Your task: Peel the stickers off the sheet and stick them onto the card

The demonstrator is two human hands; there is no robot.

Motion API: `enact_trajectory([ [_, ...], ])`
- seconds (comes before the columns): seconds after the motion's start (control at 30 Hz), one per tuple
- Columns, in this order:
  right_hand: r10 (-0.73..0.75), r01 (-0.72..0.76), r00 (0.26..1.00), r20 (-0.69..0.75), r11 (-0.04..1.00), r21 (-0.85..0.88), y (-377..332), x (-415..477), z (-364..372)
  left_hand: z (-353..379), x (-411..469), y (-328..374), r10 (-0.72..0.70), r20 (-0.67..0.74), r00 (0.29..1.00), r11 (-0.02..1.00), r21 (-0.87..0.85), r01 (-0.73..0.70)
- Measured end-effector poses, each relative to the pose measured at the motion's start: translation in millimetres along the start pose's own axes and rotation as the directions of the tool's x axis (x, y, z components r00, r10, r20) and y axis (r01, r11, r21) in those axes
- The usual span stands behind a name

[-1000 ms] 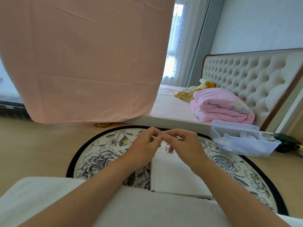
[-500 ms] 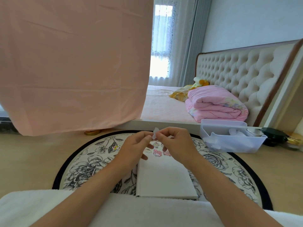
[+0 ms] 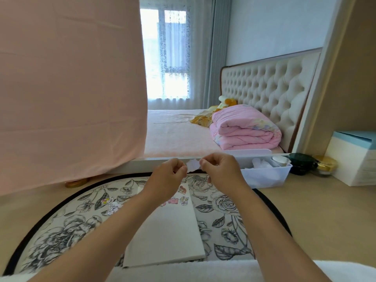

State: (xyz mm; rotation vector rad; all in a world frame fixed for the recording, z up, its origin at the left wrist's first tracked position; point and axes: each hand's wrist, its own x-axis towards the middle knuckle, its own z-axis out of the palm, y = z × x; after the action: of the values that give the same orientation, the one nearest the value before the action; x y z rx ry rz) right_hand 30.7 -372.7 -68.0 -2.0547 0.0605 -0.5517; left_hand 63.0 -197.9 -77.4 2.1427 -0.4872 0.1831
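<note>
Sticker piece (image 3: 192, 165), small, white and ragged-edged, is held in the air between the two hands, above the far end of the card. The left hand (image 3: 173, 174) pinches its left edge and the right hand (image 3: 218, 169) pinches its right edge, the other fingers curled in. Whether it is a sticker or backing paper I cannot tell.

The card (image 3: 168, 237), a plain white rectangle, lies on a round floral mat (image 3: 61, 231) with a black rim. A few cartoon stickers (image 3: 173, 200) sit along the card's far end, and more loose ones (image 3: 113, 207) lie on the mat to its left. A white towel (image 3: 183, 271) crosses the near edge.

A pink cloth (image 3: 71, 88) hangs at the left with a gold lid (image 3: 76, 182) at its foot. Beyond is a bed (image 3: 173, 135) with a folded pink quilt (image 3: 244, 131), a tufted headboard (image 3: 264, 88) and a curtained window (image 3: 164, 58). To the right stand a clear plastic bin (image 3: 264, 176), a dark jar (image 3: 301, 163), a gold-lidded jar (image 3: 325, 164) and a white and blue box (image 3: 354, 157).

Half a second ago the fingertips were nearly together with the piece poking up between them; now the hands are spread apart and it spans the gap. The view has tilted up, bringing in the box and more of the window.
</note>
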Motion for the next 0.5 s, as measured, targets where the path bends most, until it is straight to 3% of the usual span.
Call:
enact_trajectory([
  [0.2,-0.049,-0.054,0.936,-0.348,0.958,-0.281,29.3,10.8,-41.4,24.4,7.7,4.5,-0.003,0.068,0.998,1.0,0.005,0.003],
  [0.37,0.03,-0.153,0.948,-0.316,0.916,-0.37,47.8,15.6,-50.0,34.6,6.2,5.9,-0.017,0.089,0.996,1.0,-0.01,0.018],
  [0.5,0.019,-0.111,0.967,-0.256,0.931,-0.348,39.0,12.9,-47.3,31.8,1.0,4.3,-0.039,0.093,0.995,0.997,-0.057,0.044],
])
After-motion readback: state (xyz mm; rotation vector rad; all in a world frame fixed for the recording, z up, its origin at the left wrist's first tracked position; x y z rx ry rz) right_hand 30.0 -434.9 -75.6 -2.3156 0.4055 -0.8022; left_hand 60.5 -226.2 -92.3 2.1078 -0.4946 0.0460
